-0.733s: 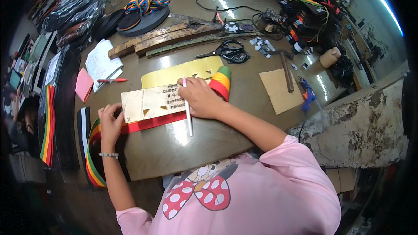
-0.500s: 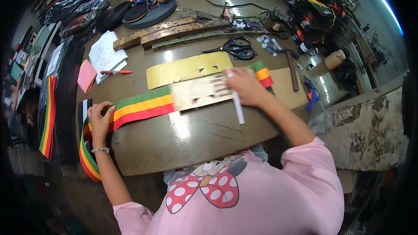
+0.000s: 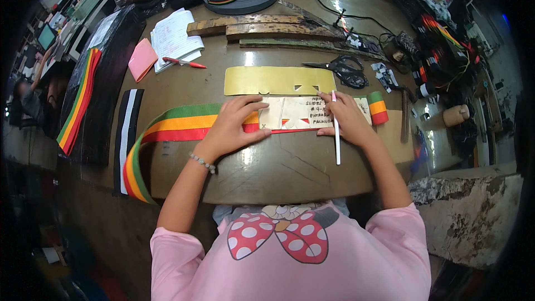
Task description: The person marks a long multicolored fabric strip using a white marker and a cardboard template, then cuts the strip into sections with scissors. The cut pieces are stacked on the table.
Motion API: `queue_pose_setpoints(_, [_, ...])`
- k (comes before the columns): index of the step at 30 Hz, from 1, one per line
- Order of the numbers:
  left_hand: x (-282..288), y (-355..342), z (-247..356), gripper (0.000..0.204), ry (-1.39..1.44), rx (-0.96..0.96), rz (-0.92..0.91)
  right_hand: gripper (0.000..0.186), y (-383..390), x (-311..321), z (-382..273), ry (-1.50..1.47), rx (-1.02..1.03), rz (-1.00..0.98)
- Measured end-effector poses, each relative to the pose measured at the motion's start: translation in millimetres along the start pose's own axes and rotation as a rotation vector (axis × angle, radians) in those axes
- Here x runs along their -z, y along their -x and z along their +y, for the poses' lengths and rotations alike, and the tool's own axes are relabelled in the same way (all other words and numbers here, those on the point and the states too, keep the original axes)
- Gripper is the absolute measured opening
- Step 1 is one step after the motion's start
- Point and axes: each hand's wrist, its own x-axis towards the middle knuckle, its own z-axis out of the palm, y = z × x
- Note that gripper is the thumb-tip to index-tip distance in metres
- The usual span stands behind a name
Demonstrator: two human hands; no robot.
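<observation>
A green, yellow and red striped webbing strap [image 3: 184, 123] runs across the table and hangs in a loop over its front edge at the left. On top of it lies a cream card template [image 3: 272, 110] with handwriting and triangular cut-outs, red webbing showing through them. My left hand [image 3: 231, 125] rests on strap and template, fingers spread, thumb along the template's lower edge. At the template's right part, my right hand [image 3: 351, 120] presses down while holding a slim white pen [image 3: 336, 145] that points toward me. The strap's right end [image 3: 378, 108] emerges past that hand.
A yellow template [image 3: 262, 80] lies just beyond, with black scissors [image 3: 345, 71] beside it. Farther back are wooden bars [image 3: 267, 29], papers [image 3: 177, 39], a red pen [image 3: 184, 62] and webbing rolls [image 3: 245, 3]. A black-and-white strip [image 3: 129, 139] is at left, a hammer [image 3: 405, 117] at right.
My left hand has let go of the strap at the left and moved right onto the template's left end. My right hand still holds the pen, now lower on the template. The view has shifted.
</observation>
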Motion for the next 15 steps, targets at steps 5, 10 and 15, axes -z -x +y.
queue_pose_setpoints(5, [1, -2, -3, 0.055, -0.04, -0.008, -0.058, 0.058, 9, -3, 5, -0.032, -0.057, -0.005])
queue_pose_setpoints(10, [3, 1, -8, 0.048, -0.01, 0.024, -0.071, 0.055, 41, 10, 24, 0.001, -0.205, 0.015])
queue_pose_setpoints(15, [6, 0, -10, 0.042, 0.056, 0.039, -0.079, 0.048, 62, 16, 35, -0.133, -0.301, 0.056])
